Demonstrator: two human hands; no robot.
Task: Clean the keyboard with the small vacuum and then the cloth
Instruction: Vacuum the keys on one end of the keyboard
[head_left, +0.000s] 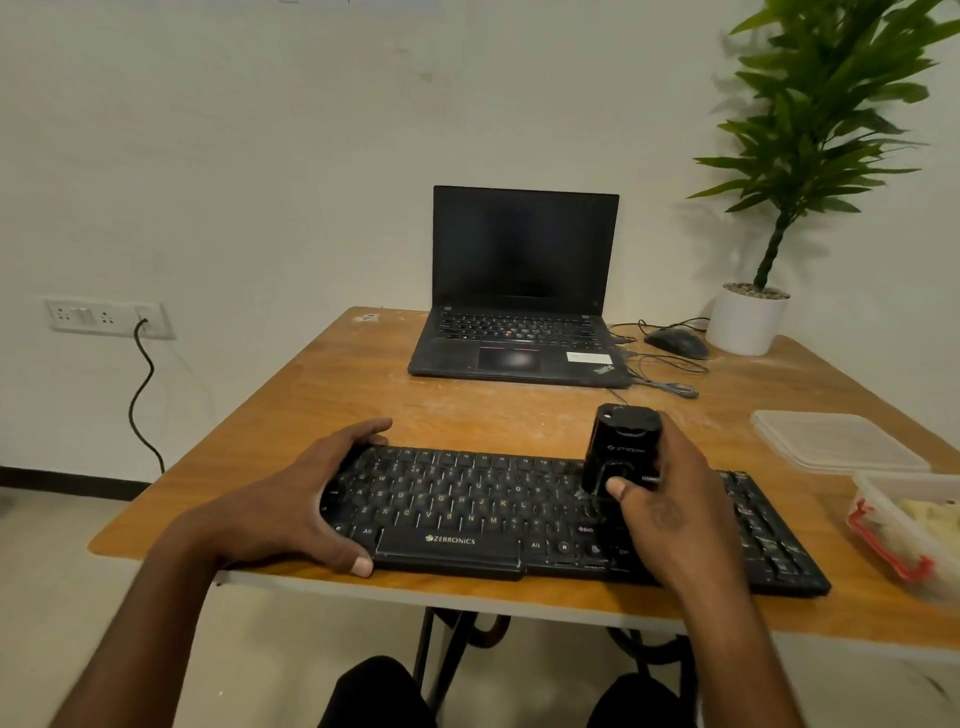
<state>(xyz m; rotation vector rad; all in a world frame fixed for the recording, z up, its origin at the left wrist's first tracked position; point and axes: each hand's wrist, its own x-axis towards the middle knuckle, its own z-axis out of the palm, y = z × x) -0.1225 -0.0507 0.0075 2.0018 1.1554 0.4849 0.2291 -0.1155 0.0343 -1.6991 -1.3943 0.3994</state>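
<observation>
Keyboard: black, lower centre of frame, long axis left to right along the table's near edge. Left hand: fingers and thumb curled round the keyboard's left end. Right hand: grips small vacuum, which stands upright on the keys right of centre, nozzle down. Container: right edge. Laptop: open, upper centre, screen dark.
</observation>
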